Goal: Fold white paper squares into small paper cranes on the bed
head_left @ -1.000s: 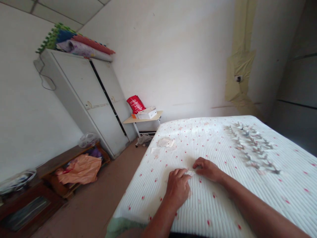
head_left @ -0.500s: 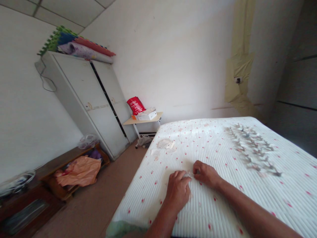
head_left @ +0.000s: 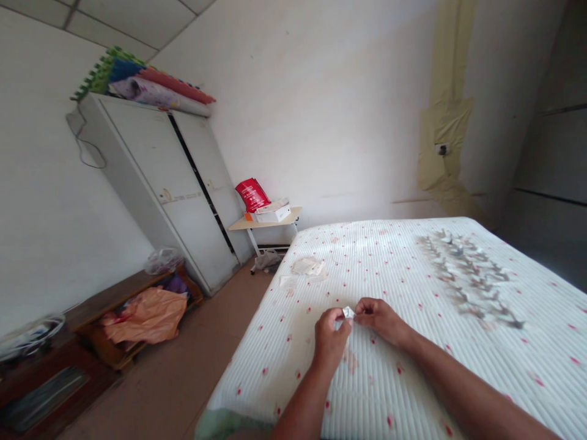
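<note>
A small folded piece of printed paper is held up between my two hands, just above the white quilted mattress. My left hand pinches its left side between thumb and fingers. At its right edge, the fingertips of my right hand are closed on it. Several small folded paper figures, grey-white with pointed ends, stand in rows on the right part of the mattress; they look blurred. Toward the left edge of the bed lie flat sheets of thin paper.
Beyond the bed, a small table bears a red bag and a white box. A grey cabinet with rolled mats on top stands at left. Below it, a low wooden unit holds an orange plastic bag.
The folded paper has risen off the mattress and shows more clearly. Both hands have turned, with fingers now pinching its two sides.
</note>
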Tool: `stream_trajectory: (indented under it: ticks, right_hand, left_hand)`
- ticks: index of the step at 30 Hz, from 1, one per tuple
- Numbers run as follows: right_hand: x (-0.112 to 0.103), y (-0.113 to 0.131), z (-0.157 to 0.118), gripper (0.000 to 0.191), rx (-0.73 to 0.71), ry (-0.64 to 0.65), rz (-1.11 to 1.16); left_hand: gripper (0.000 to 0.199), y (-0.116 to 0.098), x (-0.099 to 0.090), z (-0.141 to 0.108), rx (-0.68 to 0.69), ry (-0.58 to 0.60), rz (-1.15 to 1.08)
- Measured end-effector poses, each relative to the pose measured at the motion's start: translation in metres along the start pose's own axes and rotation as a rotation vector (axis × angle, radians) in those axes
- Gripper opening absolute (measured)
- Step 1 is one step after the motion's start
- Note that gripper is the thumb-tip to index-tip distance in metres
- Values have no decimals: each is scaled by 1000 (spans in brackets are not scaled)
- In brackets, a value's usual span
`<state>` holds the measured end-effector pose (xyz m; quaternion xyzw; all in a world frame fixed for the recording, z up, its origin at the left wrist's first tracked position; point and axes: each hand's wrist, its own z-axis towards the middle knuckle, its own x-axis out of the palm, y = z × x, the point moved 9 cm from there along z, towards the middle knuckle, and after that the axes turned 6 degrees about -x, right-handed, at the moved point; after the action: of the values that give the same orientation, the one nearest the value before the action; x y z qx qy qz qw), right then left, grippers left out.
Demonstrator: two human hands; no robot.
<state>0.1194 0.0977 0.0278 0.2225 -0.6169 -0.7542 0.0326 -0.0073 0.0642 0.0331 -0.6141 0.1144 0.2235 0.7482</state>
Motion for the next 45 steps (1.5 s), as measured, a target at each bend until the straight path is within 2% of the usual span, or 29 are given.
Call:
stream_trajectory:
  ticks: [4,9,12,17,22,29,36,41,45]
  right_hand:
    - [6,1,-2,21,-15,1,137]
    - [11,0,-2,24,-33,54,129]
    - [6,3,-3,26,-35,14,140]
    - [4,13,-4,27,-120,10,249]
    - [10,4,-2,28,-117,41,208]
    - [12,9,-4,29,-113,32,195]
    - [11,0,-2,24,-119,-26,250]
    - [8,9,-3,22,-163,-72,293]
    - [2,16,-6,21,-190,-130,238]
  left_hand:
    - [17,2,3,3,-73,-35,-144]
    - [17,0,1,1,-104,-49,-279]
    - [16,2,1,-1,-130,-43,-314]
    - [12,3,6,-2,-123,3,-294]
    - [11,0,9,-3,-79,39,-228]
    - [12,-6,0,-5,-37,-29,-182]
    - [11,-10,-3,-5,-23,-34,-226]
    - [10,-7,-7,-4,-2,-88,-185]
    - [10,-8,-12,-4,40,-147,-129]
